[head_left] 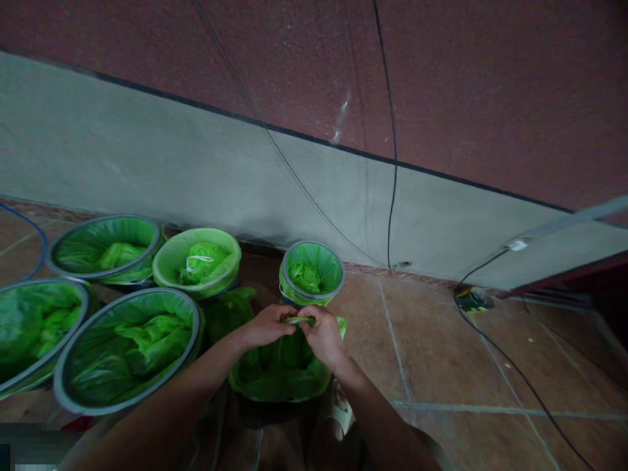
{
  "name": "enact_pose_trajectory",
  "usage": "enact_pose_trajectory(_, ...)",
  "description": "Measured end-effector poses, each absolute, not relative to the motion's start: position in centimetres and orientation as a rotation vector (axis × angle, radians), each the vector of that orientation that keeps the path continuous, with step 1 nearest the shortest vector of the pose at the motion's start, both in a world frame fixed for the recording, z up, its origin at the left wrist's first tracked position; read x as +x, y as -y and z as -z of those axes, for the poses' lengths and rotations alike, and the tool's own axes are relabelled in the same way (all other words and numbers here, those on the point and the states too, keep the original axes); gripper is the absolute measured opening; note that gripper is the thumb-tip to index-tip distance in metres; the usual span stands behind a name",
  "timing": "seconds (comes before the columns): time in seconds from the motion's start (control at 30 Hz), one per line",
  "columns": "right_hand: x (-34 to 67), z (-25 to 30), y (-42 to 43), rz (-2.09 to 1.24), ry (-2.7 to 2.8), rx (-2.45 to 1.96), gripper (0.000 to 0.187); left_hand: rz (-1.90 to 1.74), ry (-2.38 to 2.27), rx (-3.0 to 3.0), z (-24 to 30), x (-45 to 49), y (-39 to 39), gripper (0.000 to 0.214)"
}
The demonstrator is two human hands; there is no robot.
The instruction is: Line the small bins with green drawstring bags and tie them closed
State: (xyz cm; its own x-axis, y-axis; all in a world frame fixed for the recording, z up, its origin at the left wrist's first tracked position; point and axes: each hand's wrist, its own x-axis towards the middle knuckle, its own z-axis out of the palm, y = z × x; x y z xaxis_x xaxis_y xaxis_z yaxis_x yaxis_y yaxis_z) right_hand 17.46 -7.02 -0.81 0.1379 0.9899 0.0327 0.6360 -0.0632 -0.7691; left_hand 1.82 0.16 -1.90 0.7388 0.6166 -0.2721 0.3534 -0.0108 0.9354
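Observation:
My left hand (269,325) and my right hand (324,335) meet at the middle, both closed in a pinch. Between their fingers runs a narrow, bunched strip of a green plastic bag (300,320). Below them stands a dark bin (265,413) between my legs, with a green bag lining (279,387) folded over its near rim. My hands are above the far side of this bin and partly cover it. A small grey-rimmed bin (314,246) with a green liner stands just beyond my hands.
Several other bins with green liners stand at the left, among them a light green one (164,261) and a large grey-rimmed one (61,379). Loose green plastic (228,311) lies beside them. A black cable (510,360) crosses the tiled floor at right. A wall (196,170) runs behind.

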Motion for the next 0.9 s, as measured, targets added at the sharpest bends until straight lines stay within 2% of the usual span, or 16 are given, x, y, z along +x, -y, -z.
enact_pose_trajectory(0.2, 17.4, 0.9, 7.0, -0.691, 1.64, -1.79, 0.014, -0.307, -0.902, 1.564, 1.9, 1.6, -0.4, 0.03)
enact_pose_trajectory(0.33, 17.4, 1.0, 7.0, -0.684, 1.652, -1.8, 0.013, -0.267, -0.991, 1.804, 1.2, 1.6, -0.4, 0.023)
enact_pose_trajectory(0.5, 17.4, 0.9, 7.0, -0.693, 1.643, -1.723, 0.013, -0.162, -1.236, 2.059, 0.8, 1.7, -0.1, 0.027)
enact_pose_trajectory(0.7, 17.3, 0.8, 7.0, -0.633, 1.728, -1.712, 0.012, -0.439, -1.091, 1.618, 1.4, 1.9, -0.3, 0.032)
enact_pose_trajectory(0.9, 17.3, -1.1, 7.8, -0.435, 1.652, -1.706, 0.014, -0.624, -1.124, 1.216, 0.7, 1.4, -0.9, 0.034)
